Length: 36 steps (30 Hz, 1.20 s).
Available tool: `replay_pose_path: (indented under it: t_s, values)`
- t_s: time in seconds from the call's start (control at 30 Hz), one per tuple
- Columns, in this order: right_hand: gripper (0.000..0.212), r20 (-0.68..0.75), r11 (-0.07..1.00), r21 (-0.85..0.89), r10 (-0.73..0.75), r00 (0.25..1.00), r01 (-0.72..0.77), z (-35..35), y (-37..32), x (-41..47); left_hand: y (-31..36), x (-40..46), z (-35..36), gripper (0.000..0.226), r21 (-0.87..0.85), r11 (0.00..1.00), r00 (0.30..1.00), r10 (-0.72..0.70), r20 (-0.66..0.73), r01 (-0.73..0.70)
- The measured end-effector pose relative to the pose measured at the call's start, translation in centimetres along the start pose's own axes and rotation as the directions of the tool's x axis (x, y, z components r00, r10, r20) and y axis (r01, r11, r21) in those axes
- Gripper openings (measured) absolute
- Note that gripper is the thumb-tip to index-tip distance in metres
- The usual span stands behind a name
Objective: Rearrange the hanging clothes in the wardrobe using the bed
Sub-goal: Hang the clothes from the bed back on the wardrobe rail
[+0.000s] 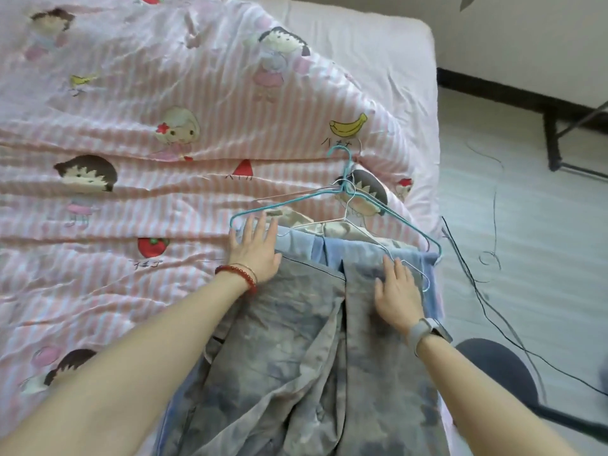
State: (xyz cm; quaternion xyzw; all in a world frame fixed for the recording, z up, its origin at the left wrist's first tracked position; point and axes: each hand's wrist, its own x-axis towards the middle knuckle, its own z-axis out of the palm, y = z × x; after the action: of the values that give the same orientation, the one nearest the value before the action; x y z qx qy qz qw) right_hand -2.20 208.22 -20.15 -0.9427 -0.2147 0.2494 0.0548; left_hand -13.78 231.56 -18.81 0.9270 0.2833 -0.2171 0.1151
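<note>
A pile of clothes on hangers lies on the bed's near right part. On top is a grey patterned garment [306, 340] with dark piping, over a light blue garment [348, 251] and a beige one [335, 230]. A teal wire hanger [345, 189] and a white wire hanger [368, 235] stick out at the pile's far end. My left hand [255, 250] lies flat with fingers spread on the pile's left shoulder. My right hand [398, 291] presses flat on the grey garment near the white hanger's end.
The bed carries a pink striped quilt [148, 159] with cartoon prints. To the right is tiled floor [533, 225] with thin black cables [473, 278], a dark chair seat [500, 366] close to the bed and a black metal frame [556, 143] by the wall.
</note>
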Motion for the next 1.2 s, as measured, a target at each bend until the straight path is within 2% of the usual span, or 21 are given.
replay_pose_path:
  t_s: [0.1, 0.2, 0.27, 0.37, 0.43, 0.5, 0.6, 0.7, 0.83, 0.93, 1.0, 1.07, 1.17, 1.2]
  values:
    - [0.057, -0.006, 0.998, -0.031, 0.050, 0.999, -0.050, 1.1, 0.6, 0.6, 0.7, 2.3, 0.8, 0.057, -0.018, 1.000, 0.999, -0.009, 0.040, 0.009]
    - [0.059, -0.047, 0.997, -0.014, 0.072, 0.996, -0.073, 0.9, 0.7, 1.3, 0.6, 2.4, 1.0, 0.029, -0.274, 0.961, 0.992, -0.054, -0.117, 0.020]
    - [0.059, -0.078, 0.997, 0.012, 0.078, 0.994, -0.077, 0.3, 0.6, 1.8, 0.3, 1.5, 0.8, 0.022, -0.437, 0.899, 0.976, -0.093, -0.199, -0.003]
    - [0.048, -0.250, 1.000, -0.021, 0.000, 0.968, -0.006, -1.0, 0.4, 1.8, -0.8, -1.5, 0.0, 0.025, -0.484, 0.872, 0.936, -0.108, -0.335, -0.072]
    - [0.035, -0.422, 0.991, -0.075, -0.135, 0.897, 0.114, -1.9, 0.1, 1.2, -2.0, -4.0, -0.8, 0.030, -0.501, 0.856, 0.908, -0.100, -0.407, -0.130]
    - [0.033, -0.546, 0.963, -0.107, -0.264, 0.795, 0.246, -3.0, -0.7, 0.1, -3.5, -6.2, -1.8, 0.030, -0.489, 0.859, 0.884, -0.103, -0.456, -0.152]
    - [0.032, -0.621, 0.927, -0.124, -0.350, 0.701, 0.353, -5.0, -3.7, -1.6, -6.3, -8.8, -4.3, 0.032, -0.484, 0.863, 0.829, -0.162, -0.535, -0.143]
    - [0.029, -0.683, 0.884, -0.129, -0.408, 0.606, 0.449, -6.7, -8.0, -3.4, -9.3, -12.4, -6.8, 0.016, -0.529, 0.845, 0.781, -0.279, -0.559, -0.077]
    - [0.023, -0.722, 0.773, -0.178, -0.523, 0.453, 0.609, -8.7, -15.1, -7.1, -14.2, -19.3, -8.8, 0.012, -0.525, 0.850, 0.659, -0.415, -0.628, 0.035]
    - [0.045, -0.668, 0.638, -0.240, -0.655, 0.353, 0.731, -9.6, -21.2, -10.9, -18.7, -26.3, -9.3, 0.020, -0.529, 0.838, 0.534, -0.512, -0.673, 0.137]
    - [0.054, -0.624, 0.518, -0.281, -0.738, 0.256, 0.808, -9.8, -25.6, -13.7, -21.5, -31.8, -9.2, 0.022, -0.552, 0.816, 0.455, -0.563, -0.689, 0.173]
    - [0.053, -0.585, 0.407, -0.298, -0.793, 0.172, 0.863, -9.6, -30.1, -17.0, -24.3, -37.4, -8.3, 0.021, -0.584, 0.782, 0.385, -0.618, -0.685, 0.217]
    - [0.044, -0.556, 0.216, -0.312, -0.831, 0.007, 0.925, -8.3, -36.9, -22.5, -28.0, -45.8, -6.6, 0.039, -0.669, 0.698, 0.248, -0.716, -0.652, 0.256]
    - [0.045, -0.542, 0.138, -0.305, -0.839, -0.052, 0.942, -7.8, -39.0, -24.6, -28.7, -48.7, -6.0, 0.037, -0.703, 0.660, 0.196, -0.751, -0.631, 0.265]
